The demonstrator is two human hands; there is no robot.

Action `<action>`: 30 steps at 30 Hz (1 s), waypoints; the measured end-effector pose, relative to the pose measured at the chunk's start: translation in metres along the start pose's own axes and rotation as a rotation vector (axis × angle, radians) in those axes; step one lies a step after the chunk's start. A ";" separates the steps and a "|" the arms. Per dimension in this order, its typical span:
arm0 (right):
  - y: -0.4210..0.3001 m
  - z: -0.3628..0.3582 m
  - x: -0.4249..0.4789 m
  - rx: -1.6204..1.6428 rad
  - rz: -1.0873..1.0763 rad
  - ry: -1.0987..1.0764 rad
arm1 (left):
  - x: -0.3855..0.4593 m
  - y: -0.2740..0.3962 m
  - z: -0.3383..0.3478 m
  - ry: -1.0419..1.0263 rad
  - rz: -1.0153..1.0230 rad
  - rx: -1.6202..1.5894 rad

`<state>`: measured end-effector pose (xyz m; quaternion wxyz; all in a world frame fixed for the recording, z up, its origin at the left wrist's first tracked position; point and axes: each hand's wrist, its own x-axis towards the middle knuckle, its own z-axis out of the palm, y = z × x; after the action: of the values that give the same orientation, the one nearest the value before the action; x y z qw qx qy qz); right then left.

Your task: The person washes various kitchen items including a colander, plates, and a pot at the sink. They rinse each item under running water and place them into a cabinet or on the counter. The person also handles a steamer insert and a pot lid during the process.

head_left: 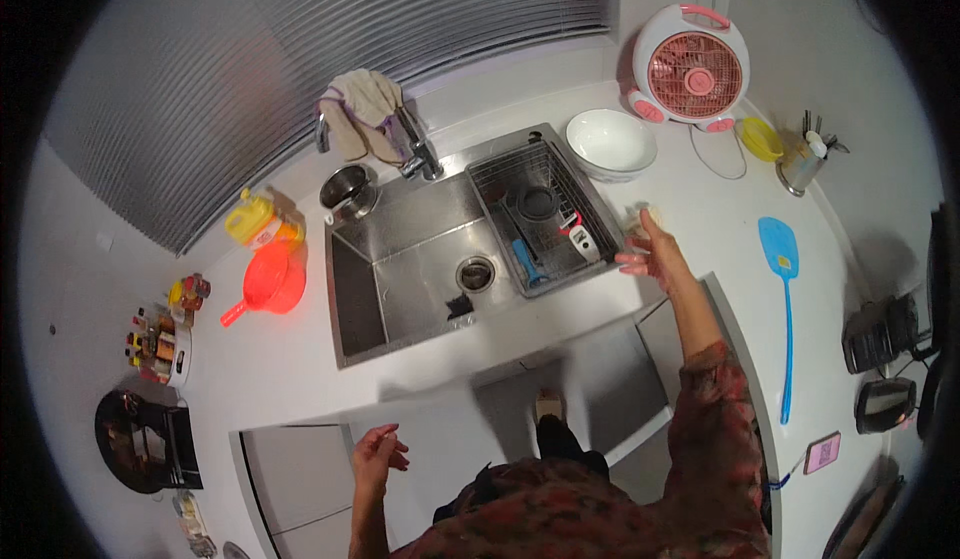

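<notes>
My right hand (654, 257) is over the counter just right of the sink, fingers spread and thumb pointing up. A small pale crumpled thing (646, 216) shows behind the thumb; whether the hand touches it I cannot tell. Left of those fingers, a wire drain basket (487, 176) sits over the right side of the steel sink (420, 259). In it lie a round dark piece (538, 203), a blue-handled tool (525, 259) and a white-and-red peeler-like tool (580, 240). Low before my body, my left hand (377, 458) hangs with loosely bent fingers, nothing visible in it.
A white bowl (611, 142) stands behind the basket, near a pink-and-white fan (694, 71). Cloths (364, 105) drape over the faucet (424, 161). Left are a steel pot (349, 190), a red dipper (276, 281) and a yellow jug (259, 221). A blue fly swatter (780, 247) lies right.
</notes>
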<state>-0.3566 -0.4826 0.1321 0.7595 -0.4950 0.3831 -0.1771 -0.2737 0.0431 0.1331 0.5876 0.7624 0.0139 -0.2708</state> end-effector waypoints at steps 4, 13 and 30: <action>-0.012 0.011 0.063 -0.210 0.120 -0.265 | 0.056 0.044 0.021 -0.040 0.065 0.039; 0.222 -0.054 -0.089 -1.389 0.084 -1.373 | 0.099 0.047 0.015 0.057 -0.085 -0.031; 0.428 -0.014 -0.109 -1.911 -0.231 -0.590 | 0.187 0.074 -0.021 -0.231 0.038 -0.020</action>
<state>-0.4842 -0.2293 -0.2067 0.0868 -0.9549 0.1108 0.2614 -0.0806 -0.0161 0.1222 0.5979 0.7202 -0.0657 -0.3457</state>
